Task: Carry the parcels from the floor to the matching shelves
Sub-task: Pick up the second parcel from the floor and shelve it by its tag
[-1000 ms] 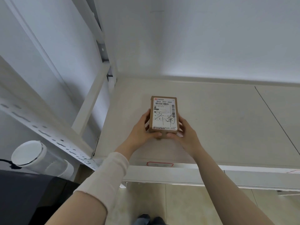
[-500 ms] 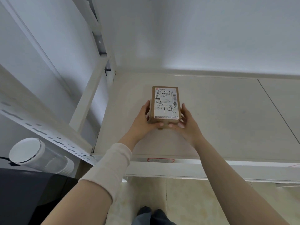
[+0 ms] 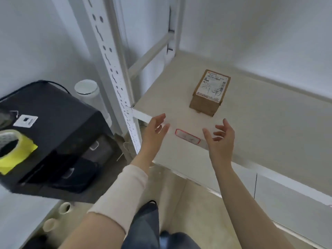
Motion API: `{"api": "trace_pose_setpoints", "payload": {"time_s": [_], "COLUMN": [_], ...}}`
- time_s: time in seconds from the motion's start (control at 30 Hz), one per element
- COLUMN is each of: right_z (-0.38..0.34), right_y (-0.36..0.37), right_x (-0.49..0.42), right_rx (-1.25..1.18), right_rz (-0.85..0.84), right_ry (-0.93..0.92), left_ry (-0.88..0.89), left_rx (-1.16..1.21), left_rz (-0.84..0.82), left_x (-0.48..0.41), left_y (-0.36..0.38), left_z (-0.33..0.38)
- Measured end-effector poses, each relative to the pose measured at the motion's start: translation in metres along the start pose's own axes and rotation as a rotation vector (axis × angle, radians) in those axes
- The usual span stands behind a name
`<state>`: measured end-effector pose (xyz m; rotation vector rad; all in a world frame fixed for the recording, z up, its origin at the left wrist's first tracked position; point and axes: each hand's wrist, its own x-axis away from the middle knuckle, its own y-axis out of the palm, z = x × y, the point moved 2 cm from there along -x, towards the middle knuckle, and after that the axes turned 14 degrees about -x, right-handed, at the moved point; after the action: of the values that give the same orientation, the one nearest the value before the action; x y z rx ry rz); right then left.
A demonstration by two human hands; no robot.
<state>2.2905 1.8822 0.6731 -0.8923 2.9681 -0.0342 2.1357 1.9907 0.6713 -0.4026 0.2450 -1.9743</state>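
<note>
A small brown cardboard parcel (image 3: pixel 209 92) with a white shipping label and handwritten marks rests on the beige shelf board (image 3: pixel 260 123), near its left end. A red-bordered tag (image 3: pixel 187 136) is stuck on the shelf's front edge. My left hand (image 3: pixel 155 133) hovers in front of that edge, fingers apart, holding nothing. My right hand (image 3: pixel 221 139) is beside it to the right, also spread and empty. Both hands are clear of the parcel, which lies beyond them.
A white perforated upright (image 3: pixel 115 78) of the rack stands left of the shelf. A black box-shaped machine (image 3: pixel 52 133) sits at the left with a tape roll (image 3: pixel 8 142) and a yellow note on it. A white cylinder (image 3: pixel 89 92) stands behind it. Tiled floor lies below.
Both hands let go of the parcel and drew back toward me; it now stays on the shelf. The view has swung down and to the left.
</note>
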Motion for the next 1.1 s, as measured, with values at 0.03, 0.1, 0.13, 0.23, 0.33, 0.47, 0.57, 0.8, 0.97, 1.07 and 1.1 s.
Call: {"api": "trace_pose_setpoints", "payload": {"time_s": [0.03,0.1,0.13,0.23,0.33,0.47,0.57,0.8,0.97,1.07,1.1], "right_z": [0.001,0.004,0.006,0.017,0.031,0.04,0.046,0.051,0.057,0.06,0.062], "right_y": [0.001,0.009,0.015,0.041,0.072,0.098,0.108,0.079,0.031,-0.001,-0.012], "right_x": [0.011,0.037,0.052,0.103,0.167,0.274,0.37,0.634,0.813,0.91,0.94], "right_rx": [-0.015,-0.041,-0.044,-0.048,-0.015,0.113,0.211,0.453,0.582,0.63,0.651], "right_rz": [-0.046,-0.164,-0.234,-0.449,-0.671,-0.995,-1.233,-1.782,-2.091,-2.269,-2.316], "right_ry": [0.001,0.022,0.042,0.156,0.325,0.416,0.42,0.378,0.337,0.332,0.338], "left_ry": [-0.018,-0.069,-0.107,-0.21,-0.326,-0.467,-0.551,-0.705,-0.804,-0.832,-0.839], "left_rx": [-0.011,-0.02,-0.008,0.058,0.126,0.226,0.287,0.54,0.726,0.821,0.85], "left_rz": [0.056,0.126,0.142,0.196,0.321,0.539,0.726,1.206,1.545,1.716,1.774], "left_x": [0.017,0.05,0.068,0.125,0.184,0.279,0.367,0.625,0.8,0.886,0.914], "left_y": [-0.003,-0.009,-0.013,-0.031,-0.061,-0.107,-0.141,-0.183,-0.175,-0.165,-0.162], "left_z": [-0.009,-0.026,-0.035,-0.064,-0.096,-0.143,-0.18,-0.262,-0.308,-0.331,-0.339]}}
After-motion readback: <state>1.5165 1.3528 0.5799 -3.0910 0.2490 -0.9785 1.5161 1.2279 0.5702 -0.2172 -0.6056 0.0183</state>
